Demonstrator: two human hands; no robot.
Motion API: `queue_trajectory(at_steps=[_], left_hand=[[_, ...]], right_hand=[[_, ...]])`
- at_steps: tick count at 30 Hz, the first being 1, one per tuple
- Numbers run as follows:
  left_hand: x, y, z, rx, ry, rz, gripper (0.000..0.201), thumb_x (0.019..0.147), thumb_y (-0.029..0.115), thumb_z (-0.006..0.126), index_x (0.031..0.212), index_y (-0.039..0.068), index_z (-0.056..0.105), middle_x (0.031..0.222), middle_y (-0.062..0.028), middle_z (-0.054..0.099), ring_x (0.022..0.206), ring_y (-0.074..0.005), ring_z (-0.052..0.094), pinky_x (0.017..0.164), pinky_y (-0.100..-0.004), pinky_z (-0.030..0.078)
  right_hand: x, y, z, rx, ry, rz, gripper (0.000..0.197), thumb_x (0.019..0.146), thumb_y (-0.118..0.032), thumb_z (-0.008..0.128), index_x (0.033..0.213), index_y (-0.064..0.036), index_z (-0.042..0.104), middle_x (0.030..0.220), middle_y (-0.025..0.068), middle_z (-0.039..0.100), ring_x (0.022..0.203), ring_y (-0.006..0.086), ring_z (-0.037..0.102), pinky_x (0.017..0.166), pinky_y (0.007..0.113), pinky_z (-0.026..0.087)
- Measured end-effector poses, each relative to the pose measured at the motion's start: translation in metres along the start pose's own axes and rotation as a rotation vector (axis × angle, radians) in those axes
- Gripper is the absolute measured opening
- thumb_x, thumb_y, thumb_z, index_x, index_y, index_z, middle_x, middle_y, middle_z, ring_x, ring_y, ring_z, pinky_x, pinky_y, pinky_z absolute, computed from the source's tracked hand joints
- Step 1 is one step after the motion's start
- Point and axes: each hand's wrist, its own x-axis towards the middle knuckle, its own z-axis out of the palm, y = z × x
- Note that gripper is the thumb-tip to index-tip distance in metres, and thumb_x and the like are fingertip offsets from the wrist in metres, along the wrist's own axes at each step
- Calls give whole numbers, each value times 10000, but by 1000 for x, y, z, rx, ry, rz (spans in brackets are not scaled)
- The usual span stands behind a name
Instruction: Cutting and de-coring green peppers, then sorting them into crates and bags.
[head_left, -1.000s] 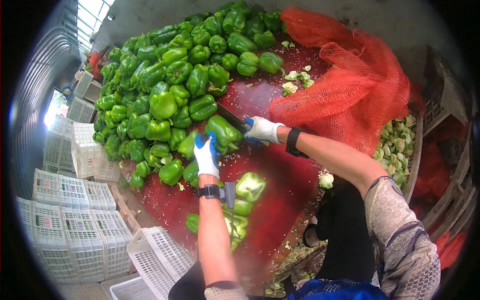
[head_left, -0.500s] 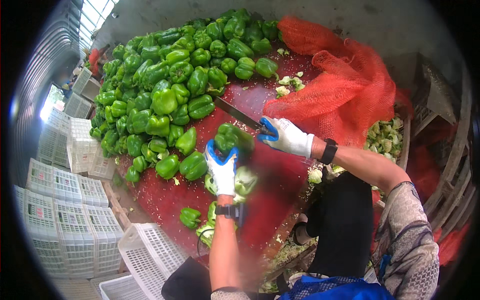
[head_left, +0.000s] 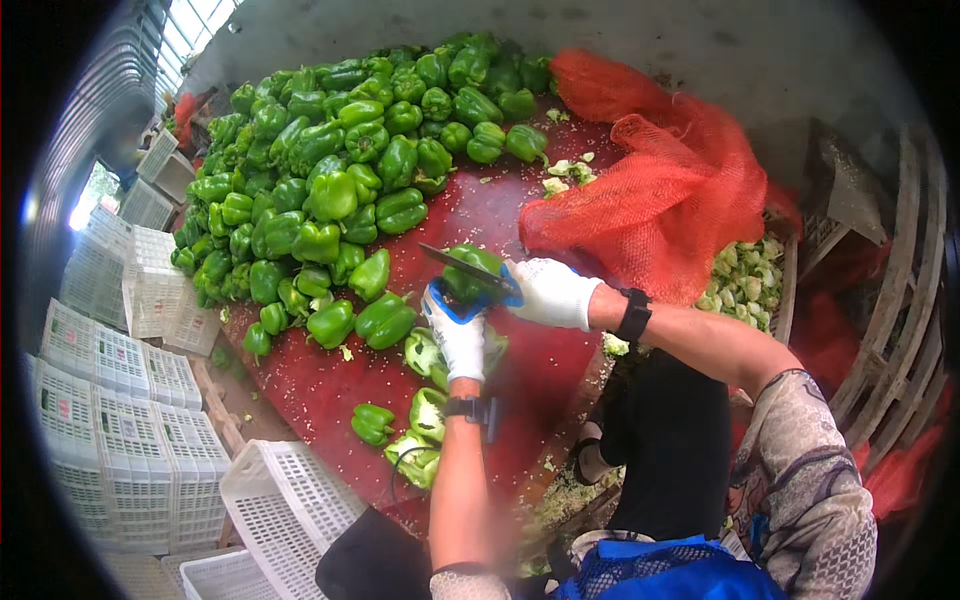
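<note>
My left hand [head_left: 457,338], in a white glove with blue fingers, grips a green bell pepper [head_left: 470,262] above the red table surface [head_left: 545,400]. In the same kind of glove, my right hand [head_left: 548,293] is closed on the handle of a knife [head_left: 462,262], its blade lying across the pepper. Whether the edge has gone into the flesh I cannot tell. Under and beside my left wrist are cut peppers [head_left: 428,412] with pale insides showing. A whole small pepper [head_left: 373,424] sits left of them.
A large heap of green peppers [head_left: 330,190] covers the far left. Red mesh sacking [head_left: 650,190] lies at the far right, above a pile of pale cut cores [head_left: 745,285]. White plastic crates [head_left: 130,450] stack at left, with a tilted crate [head_left: 290,490] near my knee.
My right hand has brought the knife down and left, so its blade now crosses the pepper. My left hand has lifted the pepper slightly and turned it. The view has shifted a little.
</note>
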Motion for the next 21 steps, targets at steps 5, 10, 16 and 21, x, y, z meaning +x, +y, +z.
queue_trajectory(at_steps=[5,10,16,21], left_hand=[[0,9,4,-8,-28,16,698,651,144,857,1229,6,491,1194,-173,539,1086,-332,542,953,-432,443],[1,15,10,63,-13,55,692,643,123,847,1228,17,492,1153,-179,542,1060,-363,547,933,-447,450],[0,23,14,0,-100,59,736,660,133,842,1288,26,473,1218,-169,529,1108,-336,538,973,-432,442],[-5,34,29,19,-117,120,727,704,70,792,1345,35,451,1242,-167,522,1121,-333,544,990,-429,439]], right_hand=[[-1,-1,-10,-90,-11,4,299,832,-199,637,982,41,543,814,237,653,790,419,641,698,494,508],[14,1,-30,-161,-189,36,288,790,-200,653,954,23,575,863,243,663,821,422,651,715,496,516],[5,57,26,-169,-289,202,339,811,-199,624,1107,-36,606,953,237,680,885,409,660,766,483,529],[-28,84,48,-216,-141,230,350,818,-187,616,1145,-63,604,967,232,676,897,397,661,773,482,518]])
